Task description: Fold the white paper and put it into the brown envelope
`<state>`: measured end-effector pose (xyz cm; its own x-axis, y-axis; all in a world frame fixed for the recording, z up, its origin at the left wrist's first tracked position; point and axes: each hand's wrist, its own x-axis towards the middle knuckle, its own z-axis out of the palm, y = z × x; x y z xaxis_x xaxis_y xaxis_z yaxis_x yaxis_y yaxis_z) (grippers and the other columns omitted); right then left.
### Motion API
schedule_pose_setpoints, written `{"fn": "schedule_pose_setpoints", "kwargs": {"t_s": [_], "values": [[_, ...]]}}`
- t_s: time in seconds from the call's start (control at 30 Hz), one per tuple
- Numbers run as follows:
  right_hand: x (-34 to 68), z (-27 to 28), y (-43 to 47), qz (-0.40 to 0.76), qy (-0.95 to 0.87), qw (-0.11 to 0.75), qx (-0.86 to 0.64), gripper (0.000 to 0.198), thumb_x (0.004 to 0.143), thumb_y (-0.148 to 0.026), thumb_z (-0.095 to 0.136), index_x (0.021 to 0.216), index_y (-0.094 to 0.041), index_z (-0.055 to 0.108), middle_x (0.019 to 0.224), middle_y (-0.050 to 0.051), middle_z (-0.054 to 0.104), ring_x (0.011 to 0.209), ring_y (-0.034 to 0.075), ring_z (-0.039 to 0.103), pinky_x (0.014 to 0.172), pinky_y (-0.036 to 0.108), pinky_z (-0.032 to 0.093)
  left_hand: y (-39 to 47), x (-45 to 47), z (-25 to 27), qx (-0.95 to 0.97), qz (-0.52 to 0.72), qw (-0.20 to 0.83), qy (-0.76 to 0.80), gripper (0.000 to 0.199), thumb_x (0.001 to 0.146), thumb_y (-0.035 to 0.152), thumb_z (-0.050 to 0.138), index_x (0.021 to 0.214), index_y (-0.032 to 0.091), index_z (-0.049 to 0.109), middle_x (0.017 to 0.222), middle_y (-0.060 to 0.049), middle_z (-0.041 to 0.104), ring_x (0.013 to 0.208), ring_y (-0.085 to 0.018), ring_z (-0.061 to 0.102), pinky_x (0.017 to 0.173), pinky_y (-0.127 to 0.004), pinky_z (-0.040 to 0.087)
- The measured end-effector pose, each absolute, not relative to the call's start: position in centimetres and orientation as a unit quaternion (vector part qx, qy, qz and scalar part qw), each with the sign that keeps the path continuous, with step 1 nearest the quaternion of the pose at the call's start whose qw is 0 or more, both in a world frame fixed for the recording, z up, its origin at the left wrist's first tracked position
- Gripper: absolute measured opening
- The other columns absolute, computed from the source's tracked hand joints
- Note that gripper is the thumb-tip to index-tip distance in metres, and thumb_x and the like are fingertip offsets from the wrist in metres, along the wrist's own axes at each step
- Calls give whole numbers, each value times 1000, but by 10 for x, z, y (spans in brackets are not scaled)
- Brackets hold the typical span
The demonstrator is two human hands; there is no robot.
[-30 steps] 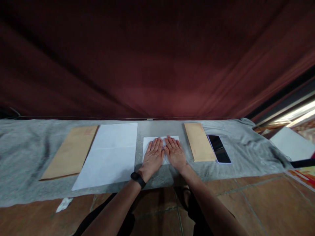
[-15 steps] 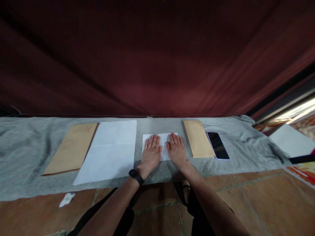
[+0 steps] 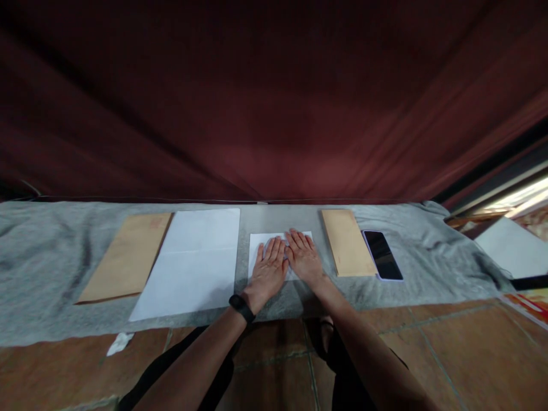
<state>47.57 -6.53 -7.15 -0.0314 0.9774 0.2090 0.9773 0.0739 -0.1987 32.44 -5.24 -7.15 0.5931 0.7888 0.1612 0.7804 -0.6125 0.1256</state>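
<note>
A small white sheet of paper, seemingly folded, lies on the grey cloth in front of me. My left hand rests flat on its left half, fingers stretched out and pointing away from me. On the right half my right hand lies flat too, its fingers spread and angled leftward. The thumbs meet or nearly meet near the middle. Both palms hide most of the paper. A black band circles my left wrist.
To the left are a large creased white sheet and a brown envelope. On the right lie smaller brown envelopes beside a phone. Grey cloth covers the surface, before a dark red curtain. Crumpled paper lies on the tiles.
My two hands have come closer together on the small paper; the right has slid left and the left slightly right. The other papers and the phone keep their places on the cloth.
</note>
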Motion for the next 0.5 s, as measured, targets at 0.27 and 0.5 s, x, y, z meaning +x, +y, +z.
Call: {"fn": "schedule_pose_setpoints", "kwargs": {"t_s": [0.27, 0.5], "values": [[476, -78, -62, -21, -682, 151, -716, 52, 105, -35, 38, 153, -16, 43, 159, 11, 39, 147, 27, 38, 121, 48, 27, -50, 321, -70, 880, 91, 25, 465, 57, 103, 33, 28, 156, 11, 34, 163, -11, 33, 154, -25, 22, 126, -54, 15], [475, -75, -77, -42, -646, 150, -748, 54, 105, -34, 37, 151, -6, 43, 157, 18, 41, 146, 31, 39, 121, 51, 24, -49, 313, -68, 867, 105, 21, 487, 57, 104, 33, 27, 155, 10, 35, 163, -12, 33, 154, -25, 23, 126, -52, 17]]}}
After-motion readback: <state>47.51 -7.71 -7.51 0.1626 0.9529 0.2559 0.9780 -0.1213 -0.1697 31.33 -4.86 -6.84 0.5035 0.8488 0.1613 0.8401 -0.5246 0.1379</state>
